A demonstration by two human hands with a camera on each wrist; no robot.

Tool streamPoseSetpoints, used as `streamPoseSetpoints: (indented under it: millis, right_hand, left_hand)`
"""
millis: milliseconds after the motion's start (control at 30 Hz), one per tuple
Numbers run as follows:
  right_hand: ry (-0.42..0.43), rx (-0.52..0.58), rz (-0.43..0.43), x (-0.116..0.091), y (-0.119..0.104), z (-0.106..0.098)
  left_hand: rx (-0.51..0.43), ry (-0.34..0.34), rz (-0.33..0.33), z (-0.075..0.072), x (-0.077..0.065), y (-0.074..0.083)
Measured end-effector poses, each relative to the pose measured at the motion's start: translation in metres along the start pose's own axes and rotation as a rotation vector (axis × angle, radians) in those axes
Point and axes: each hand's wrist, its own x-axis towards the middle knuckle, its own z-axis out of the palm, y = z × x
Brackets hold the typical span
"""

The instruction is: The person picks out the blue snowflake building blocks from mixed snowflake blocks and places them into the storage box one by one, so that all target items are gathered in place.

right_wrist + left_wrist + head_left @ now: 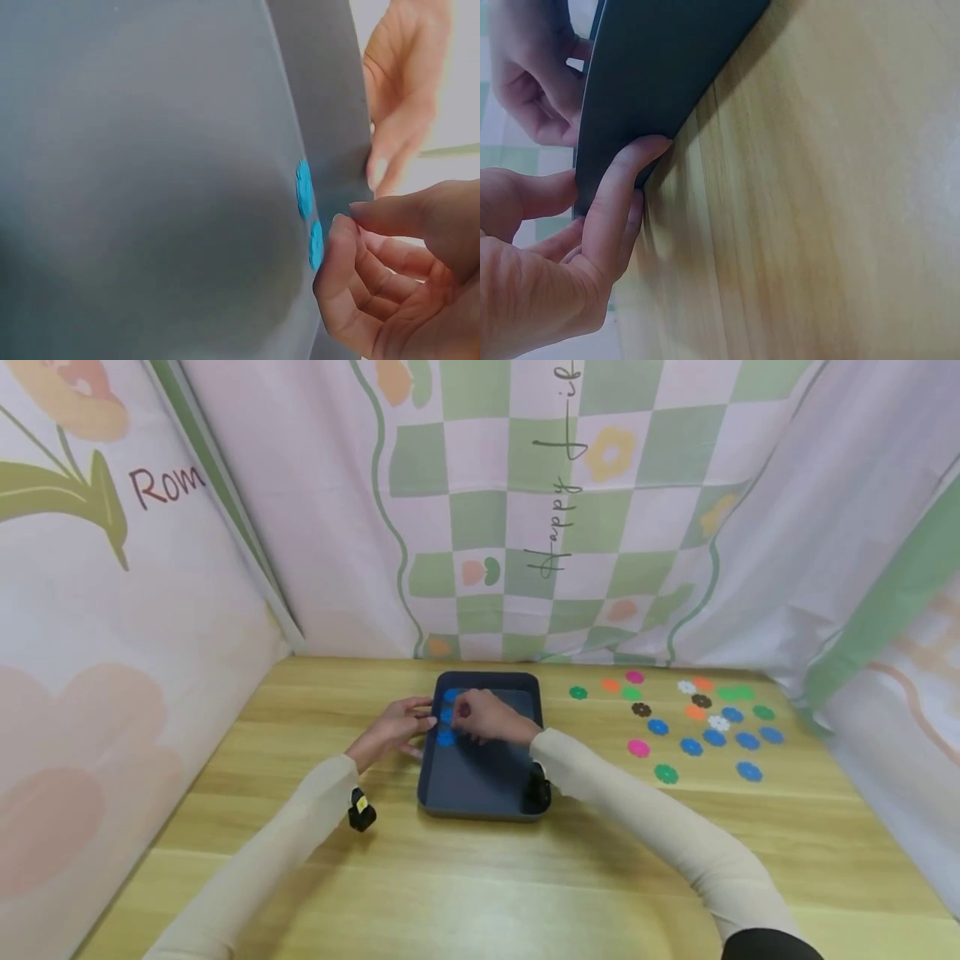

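Observation:
A dark grey rectangular tray (480, 785) lies on the table. Several blue flower-shaped discs, among them this disc (446, 737), line its left side; two show in the right wrist view, one being a disc (304, 189) against the wall. My left hand (392, 727) grips the tray's left side from outside, thumb at the rim and fingers along the outer wall. Over the tray, my right hand (487, 717) has curled fingers, thumb and index tips together beside the blue discs. No disc shows between those tips in the right wrist view.
Right of the tray, many flower-shaped discs lie scattered, such as a pink disc (638, 748), a green disc (666, 773) and a blue disc (748, 771). A checkered curtain (536, 518) hangs behind the wooden table (480, 893). Patterned cloth stands at both sides.

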Motion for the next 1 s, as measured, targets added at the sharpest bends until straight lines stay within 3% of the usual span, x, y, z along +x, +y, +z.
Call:
streamPoseSetpoints:
  millis: [300, 600, 1000]
  right_hand:
    - [0.037, 0.054, -0.045, -0.01, 0.012, -0.016]
    - [0.125, 0.115, -0.06, -0.031, 0.033, -0.046]
    - [0.172, 0.14, -0.023, -0.059, 0.081, -0.078]
  left_hand:
    - [-0.008, 0.018, 0.011, -0.001, -0.002, -0.001]
    - [0.003, 0.013, 0.008, 0.001, -0.003, 0.001]
    - [0.004, -0.006, 0.014, 0.0, -0.004, 0.0]
